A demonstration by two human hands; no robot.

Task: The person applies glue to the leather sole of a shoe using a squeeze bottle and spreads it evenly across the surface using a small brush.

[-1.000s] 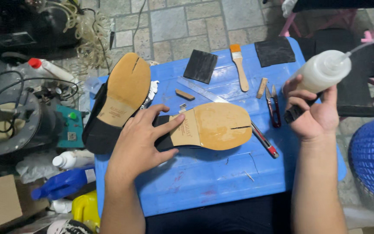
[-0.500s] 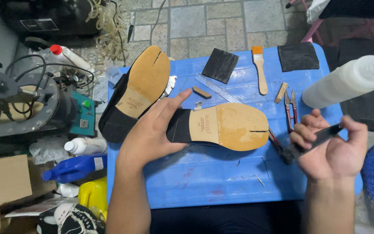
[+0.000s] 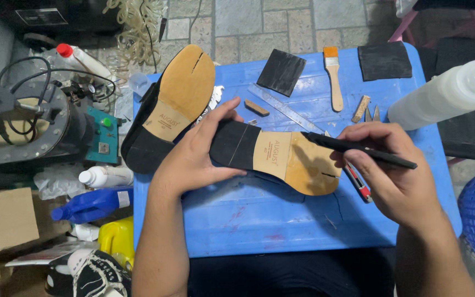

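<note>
My left hand (image 3: 202,151) grips the black heel end of an upturned shoe (image 3: 281,159) with a tan sole, holding it over the blue table (image 3: 259,220). My right hand (image 3: 394,170) holds a thin black tool (image 3: 358,147) whose tip rests at the tan sole's upper edge. A second upturned shoe (image 3: 171,107) with the same tan sole lies at the table's left edge. A large white squeeze bottle (image 3: 446,93) stands at the right, apart from both hands.
On the table's far side lie a black square pad (image 3: 281,71), a wooden brush (image 3: 333,77), a metal ruler (image 3: 284,110), a dark sheet (image 3: 383,60). A red-handled cutter (image 3: 358,184) lies under my right hand. Left of the table: a machine (image 3: 28,121), bottles (image 3: 92,203), boxes.
My right hand let go of the white bottle and brought the black tool over to the sole. The view shifted, and my left hand kept its hold on the shoe.
</note>
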